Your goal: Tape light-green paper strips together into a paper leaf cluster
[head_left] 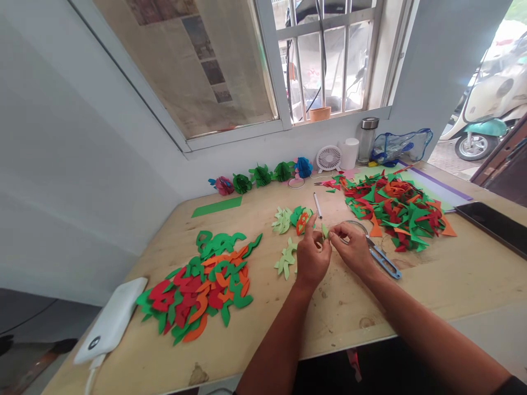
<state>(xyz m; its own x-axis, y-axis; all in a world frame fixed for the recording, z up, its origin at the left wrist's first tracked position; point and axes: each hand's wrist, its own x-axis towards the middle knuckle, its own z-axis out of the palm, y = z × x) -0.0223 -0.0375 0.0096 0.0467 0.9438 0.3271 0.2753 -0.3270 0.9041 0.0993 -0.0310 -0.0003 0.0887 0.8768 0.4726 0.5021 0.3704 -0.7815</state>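
A small light green piece of paper is pinched between the fingertips of my left hand and my right hand. The left index finger points up, while the other fingers curl in. Close by on the left lie light green cut paper shapes, a pale green leafy cutout and an orange-and-green paper piece. Beside my right wrist rests a blue-handled cutting tool, partly covered by the hand. A white pen lies just beyond my hands.
Cut paper shapes are heaped at left, paper scraps at right. A phone and a white power bank sit near opposite edges. Along the wall stand paper ornaments, a fan and a glass bottle.
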